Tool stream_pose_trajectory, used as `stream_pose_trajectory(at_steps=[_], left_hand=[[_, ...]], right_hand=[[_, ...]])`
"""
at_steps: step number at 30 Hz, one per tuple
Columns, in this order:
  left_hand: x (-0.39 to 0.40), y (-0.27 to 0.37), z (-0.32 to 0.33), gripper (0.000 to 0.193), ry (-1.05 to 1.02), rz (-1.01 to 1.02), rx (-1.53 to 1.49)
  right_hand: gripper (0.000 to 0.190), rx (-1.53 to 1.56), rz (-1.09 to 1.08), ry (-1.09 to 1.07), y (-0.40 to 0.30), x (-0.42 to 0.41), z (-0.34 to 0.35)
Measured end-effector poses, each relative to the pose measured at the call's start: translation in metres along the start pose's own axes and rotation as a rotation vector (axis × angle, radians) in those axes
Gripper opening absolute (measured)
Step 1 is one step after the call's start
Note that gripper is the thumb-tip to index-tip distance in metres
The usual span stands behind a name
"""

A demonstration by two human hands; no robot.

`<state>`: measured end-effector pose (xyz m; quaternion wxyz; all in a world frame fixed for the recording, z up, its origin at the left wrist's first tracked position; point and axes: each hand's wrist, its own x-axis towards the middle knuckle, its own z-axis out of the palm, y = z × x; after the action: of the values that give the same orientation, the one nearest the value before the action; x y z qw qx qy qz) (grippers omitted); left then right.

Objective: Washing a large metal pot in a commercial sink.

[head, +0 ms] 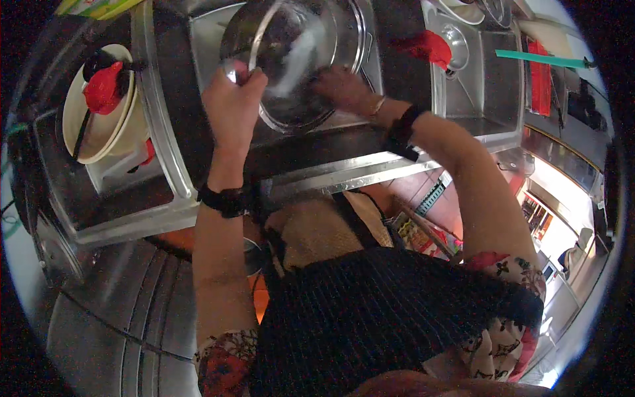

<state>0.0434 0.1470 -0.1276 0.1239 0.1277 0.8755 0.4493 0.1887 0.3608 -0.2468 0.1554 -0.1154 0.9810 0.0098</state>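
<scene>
A large round metal basin (297, 54) with a shiny rim is tilted over the middle compartment of a stainless steel sink (206, 42). My left hand (233, 94) is closed on the basin's left rim, thumb on top. My right hand (345, 89) is inside or against the basin's right part; it is blurred and darkly lit, so its fingers and anything under them cannot be told. Both wrists wear black bands. Whether there is water in the basin is unclear.
Cream plastic bowls (99, 129) with a red cloth or bag (104, 92) stand in the left sink compartment. Another red item (431, 48) lies by a metal bowl (455, 47) at the right compartment. The sink's metal front edge (347, 176) runs before me.
</scene>
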Motion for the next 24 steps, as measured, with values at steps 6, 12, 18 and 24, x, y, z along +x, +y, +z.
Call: stream_pose_trajectory(at_steps=[6,12,18,24], left_hand=[[0.002,0.0,-0.003,0.022,0.025,-0.022,-0.019],[0.0,-0.003,0.003,0.022,0.065,-0.011,0.051],[0.007,0.01,-0.002,0.023,-0.062,0.031,0.034],[0.013,0.004,-0.006,0.023,-0.01,-0.001,0.045]], right_hand=[[0.043,-0.024,0.003,-0.184,0.009,0.012,-0.022],[0.041,1.195,-0.009,0.028,-0.073,0.058,-0.047],[0.039,-0.059,0.009,0.001,0.021,-0.004,-0.002],[0.031,-0.153,0.009,0.211,0.025,0.003,0.004]])
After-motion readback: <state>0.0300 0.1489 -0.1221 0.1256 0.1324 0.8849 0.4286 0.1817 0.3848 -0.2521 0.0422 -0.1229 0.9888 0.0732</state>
